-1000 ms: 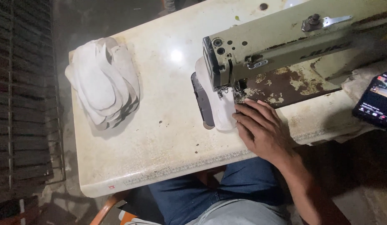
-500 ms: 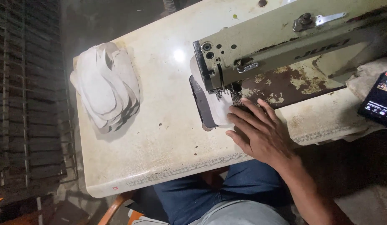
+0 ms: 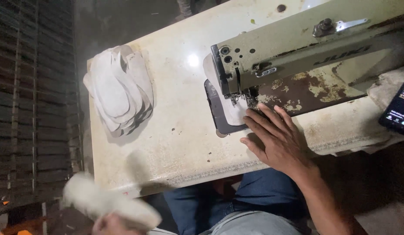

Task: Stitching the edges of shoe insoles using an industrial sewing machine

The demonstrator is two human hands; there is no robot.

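Right hand (image 3: 278,141) lies flat, open, pressing the white piece (image 3: 234,114) under the needle; stack (image 3: 118,95) at nine o'clock waits unsewn.

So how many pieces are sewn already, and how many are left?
No finished pile shows, so sewn ones cannot be counted. In hand: the right hand presses a white piece under the sewing machine, and the left hand holds a blurred white piece. Left: a stack of white pieces on the table.

Your sewing machine (image 3: 297,48) is painted metal, chipped and rusted; the table (image 3: 176,143) is glossy, stained; far-left pieces (image 3: 117,89) matt cloth.
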